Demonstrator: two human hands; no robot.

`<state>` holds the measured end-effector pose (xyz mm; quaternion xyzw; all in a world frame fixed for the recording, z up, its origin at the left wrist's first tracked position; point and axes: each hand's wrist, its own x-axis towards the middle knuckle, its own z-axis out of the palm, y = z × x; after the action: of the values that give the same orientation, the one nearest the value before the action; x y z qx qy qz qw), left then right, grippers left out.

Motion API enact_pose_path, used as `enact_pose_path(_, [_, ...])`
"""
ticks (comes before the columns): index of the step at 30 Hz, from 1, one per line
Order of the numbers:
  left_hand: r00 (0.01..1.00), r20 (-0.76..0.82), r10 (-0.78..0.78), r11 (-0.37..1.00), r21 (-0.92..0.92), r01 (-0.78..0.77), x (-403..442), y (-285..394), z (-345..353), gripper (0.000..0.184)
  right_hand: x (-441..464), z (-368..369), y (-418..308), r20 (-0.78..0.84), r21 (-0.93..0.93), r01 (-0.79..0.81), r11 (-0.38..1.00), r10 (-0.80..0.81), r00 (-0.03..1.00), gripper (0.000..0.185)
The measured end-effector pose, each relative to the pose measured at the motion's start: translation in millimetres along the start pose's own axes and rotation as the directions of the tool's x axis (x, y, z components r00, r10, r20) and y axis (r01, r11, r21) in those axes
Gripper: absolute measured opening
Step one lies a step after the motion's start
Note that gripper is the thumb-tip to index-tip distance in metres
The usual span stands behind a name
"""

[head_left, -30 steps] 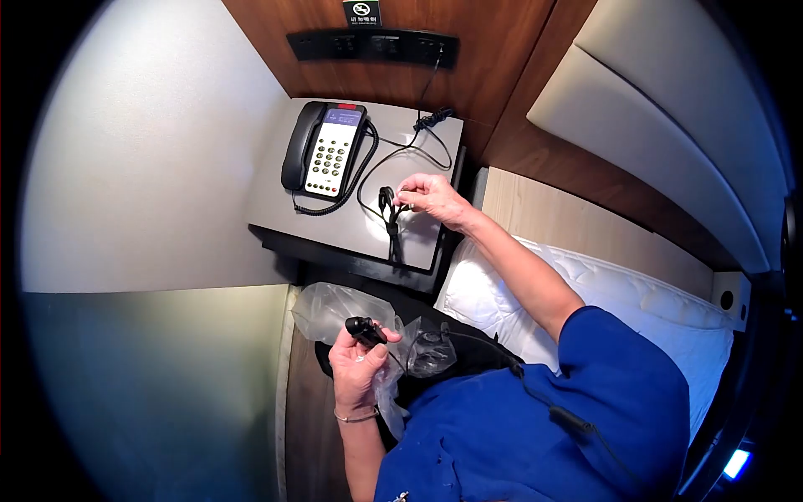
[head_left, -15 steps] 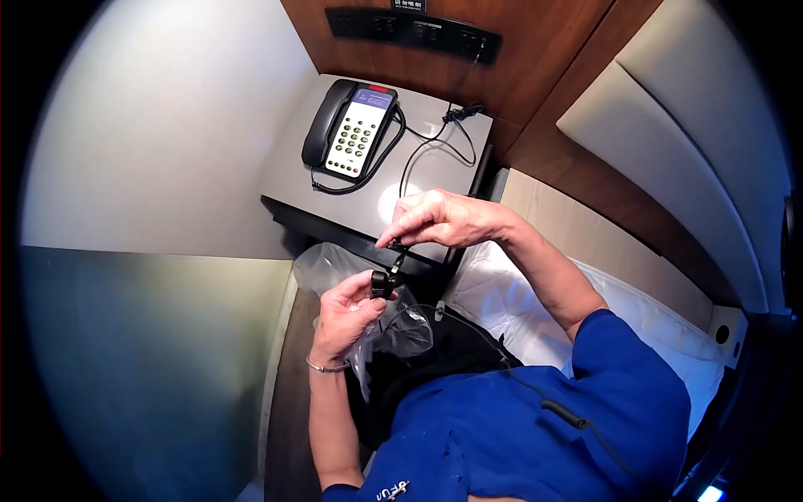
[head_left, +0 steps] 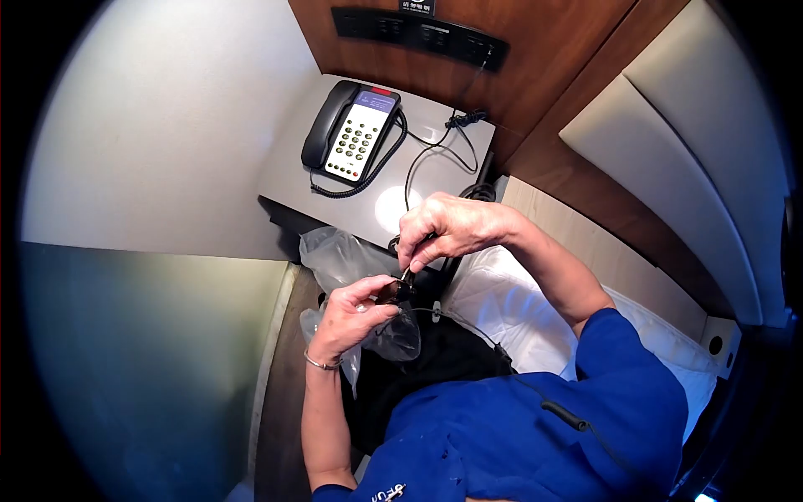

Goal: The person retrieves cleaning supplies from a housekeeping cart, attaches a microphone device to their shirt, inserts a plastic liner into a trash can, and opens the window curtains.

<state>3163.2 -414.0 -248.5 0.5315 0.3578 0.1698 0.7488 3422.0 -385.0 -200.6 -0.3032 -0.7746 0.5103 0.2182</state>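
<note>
My left hand [head_left: 341,320], with a bracelet at the wrist, pinches a small black device [head_left: 391,293] whose exact kind I cannot make out. Above it, my right hand [head_left: 447,227] is closed on the end of a black cable [head_left: 408,188]. The cable's plug [head_left: 406,274] points down at the device and meets its upper side; whether it is inserted is hidden by the fingers. A crumpled clear plastic bag [head_left: 335,255] lies behind and below my left hand. From near the device a thin dark cord [head_left: 473,329] runs across my lap toward the blue shirt.
A corded phone [head_left: 355,134] stands on the grey nightstand [head_left: 280,180]. The black cable lies bundled there and rises to a black socket panel [head_left: 418,38] on the wooden wall. White quilted bedding [head_left: 519,289] is at the right, below a padded headboard [head_left: 669,125].
My right hand has come down slightly and closer to my left hand. The plug, apart from the device's top before, now meets it. The device has turned a little.
</note>
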Motion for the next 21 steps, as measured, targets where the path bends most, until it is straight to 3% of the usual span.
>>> enact_pose_path(3, [0.996,0.003,0.084,0.995,0.059,-0.084,-0.4,3.2,3.4,0.039,-1.4,0.9,2.5,0.016,-0.068,-0.015,0.998,0.016,1.0,0.016])
enact_pose_path(6, [0.998,0.009,0.066,0.998,0.02,-0.066,-1.4,3.3,2.8,0.04,-3.4,3.0,5.0,-0.004,-0.058,0.006,0.998,-0.006,1.0,0.017])
enact_pose_path(9, [0.997,0.008,0.074,0.987,-0.144,-0.072,0.2,-2.5,5.3,0.039,-4.1,2.2,3.5,-0.033,0.005,-0.023,1.0,0.024,0.999,0.016])
enact_pose_path(12, [0.995,0.099,-0.003,0.924,-0.38,0.04,-2.7,6.7,7.3,0.044,-3.5,3.0,10.1,-0.102,0.06,-0.029,0.998,0.035,0.994,0.016])
enact_pose_path(15, [0.999,-0.007,0.052,0.88,-0.472,-0.049,-2.2,-0.2,12.7,0.045,-4.2,5.5,12.9,-0.16,0.101,-0.065,0.993,0.081,0.984,0.017])
enact_pose_path(17, [0.993,-0.032,0.115,0.777,-0.62,-0.11,0.3,-8.5,7.3,0.035,-4.3,8.4,15.0,-0.185,0.127,-0.108,0.986,0.13,0.974,0.017])
enact_pose_path(19, [0.974,-0.168,0.151,0.596,-0.771,-0.225,4.6,-14.4,9.5,0.03,-5.7,12.5,13.7,-0.204,0.174,-0.117,0.978,0.152,0.967,0.017])
enact_pose_path(21, [0.967,-0.184,0.177,0.532,-0.809,-0.251,4.3,-18.4,6.1,0.03,-6.6,19.5,16.2,-0.226,0.242,-0.121,0.963,0.177,0.958,0.016])
